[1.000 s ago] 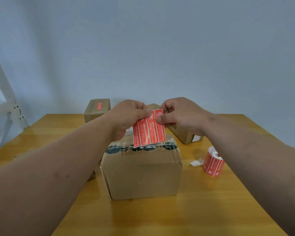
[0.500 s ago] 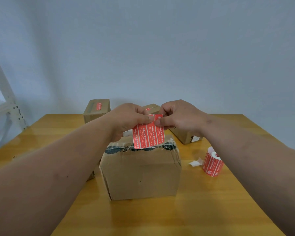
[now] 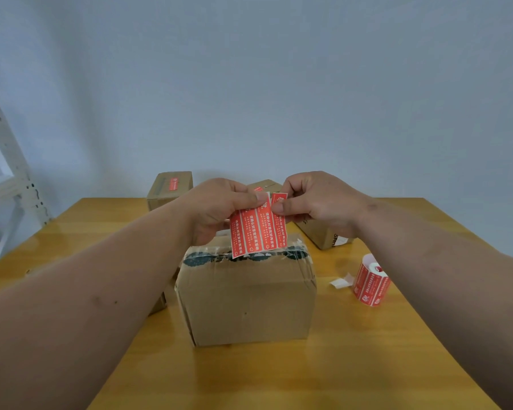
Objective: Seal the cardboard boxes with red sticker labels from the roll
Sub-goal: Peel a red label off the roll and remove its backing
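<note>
A strip of red sticker labels [image 3: 256, 230] hangs in the air above the nearest cardboard box [image 3: 246, 303], whose top edge carries clear tape and dark print. My left hand [image 3: 219, 207] pinches the strip's upper left part. My right hand [image 3: 311, 202] pinches the rightmost label [image 3: 279, 199] at its top, and that label's upper end stands slightly apart from the rest. The sticker roll [image 3: 370, 284] stands on the table to the right of the box.
The wooden table [image 3: 338, 365] also holds a box with a red label [image 3: 169, 189] at the back left, another box [image 3: 323, 236] behind my right hand, and one partly hidden behind my hands. A white backing scrap [image 3: 341, 281] lies beside the roll. A white shelf frame [image 3: 9, 179] stands at the left.
The rightmost label's top has come slightly away from the strip under my right hand's pinch. Both hands stay above the box with small shifts.
</note>
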Demonstrator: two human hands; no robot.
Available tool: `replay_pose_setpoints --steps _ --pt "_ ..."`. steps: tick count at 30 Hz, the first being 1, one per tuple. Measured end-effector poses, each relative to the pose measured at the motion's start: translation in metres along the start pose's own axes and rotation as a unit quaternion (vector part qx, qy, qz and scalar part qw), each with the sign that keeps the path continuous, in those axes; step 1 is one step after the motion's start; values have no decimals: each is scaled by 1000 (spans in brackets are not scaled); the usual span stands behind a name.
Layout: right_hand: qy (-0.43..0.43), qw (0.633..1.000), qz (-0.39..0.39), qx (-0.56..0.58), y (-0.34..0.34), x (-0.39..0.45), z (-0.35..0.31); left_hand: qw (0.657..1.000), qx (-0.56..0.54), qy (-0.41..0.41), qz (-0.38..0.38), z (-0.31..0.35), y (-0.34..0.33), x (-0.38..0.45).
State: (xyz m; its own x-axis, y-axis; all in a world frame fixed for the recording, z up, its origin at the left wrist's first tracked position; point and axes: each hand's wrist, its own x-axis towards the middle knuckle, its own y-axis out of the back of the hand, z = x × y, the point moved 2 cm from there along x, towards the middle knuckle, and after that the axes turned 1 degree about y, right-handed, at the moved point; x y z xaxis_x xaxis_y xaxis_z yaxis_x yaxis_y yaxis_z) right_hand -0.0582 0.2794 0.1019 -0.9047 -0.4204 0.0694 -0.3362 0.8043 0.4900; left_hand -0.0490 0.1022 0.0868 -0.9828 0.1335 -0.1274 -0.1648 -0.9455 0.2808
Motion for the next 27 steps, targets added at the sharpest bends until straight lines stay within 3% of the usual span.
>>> replay_pose_setpoints --steps 5,19,27 --pt "-2 1000 -2 1 2 0 1 999 17 22 -35 1 0 -2" --pt "-8 1000 -11 -20 4 1 4 999 -11 25 -21 1 -3 -2" --pt "-8 999 -8 37 6 -3 6 998 -43 38 -14 1 -2 -2"
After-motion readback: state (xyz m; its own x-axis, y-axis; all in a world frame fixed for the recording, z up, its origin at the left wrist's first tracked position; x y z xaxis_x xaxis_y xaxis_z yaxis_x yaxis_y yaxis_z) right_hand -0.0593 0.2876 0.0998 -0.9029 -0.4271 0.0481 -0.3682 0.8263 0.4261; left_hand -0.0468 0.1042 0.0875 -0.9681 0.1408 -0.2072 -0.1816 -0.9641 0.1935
